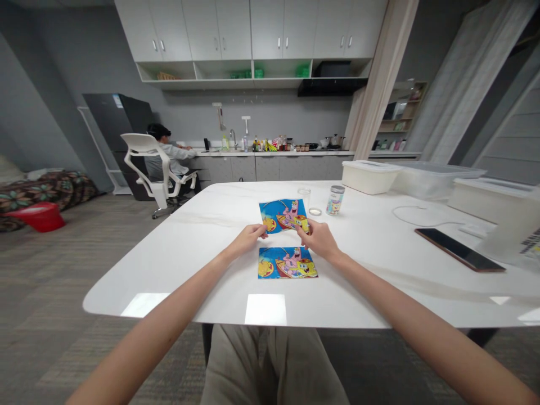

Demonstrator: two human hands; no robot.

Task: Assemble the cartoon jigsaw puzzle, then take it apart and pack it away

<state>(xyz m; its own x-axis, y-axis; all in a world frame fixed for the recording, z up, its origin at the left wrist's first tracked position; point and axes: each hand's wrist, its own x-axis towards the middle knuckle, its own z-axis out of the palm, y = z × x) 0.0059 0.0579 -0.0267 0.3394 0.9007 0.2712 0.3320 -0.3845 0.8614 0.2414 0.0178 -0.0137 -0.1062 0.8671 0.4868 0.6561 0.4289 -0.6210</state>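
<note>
Both my hands hold a blue cartoon picture sheet (276, 209), printed with a pink starfish and a yellow sponge figure in a boat. My left hand (248, 238) pinches its lower left corner, and my right hand (317, 236) grips the lower right. It is slightly bent and seems lifted and tilted above the table. Just below, a second cartoon picture (284, 267) with the same print lies flat on the white table (202, 247). Fingers cover parts of the held sheet's lower corners.
A printed can (335, 200) stands beyond my right hand, near a round lid (315, 212) and a clear jar (304, 194). To the right are a phone (458, 248), a cable and plastic boxes (371, 175). A person (175, 154) sits on a white chair (147, 163) behind.
</note>
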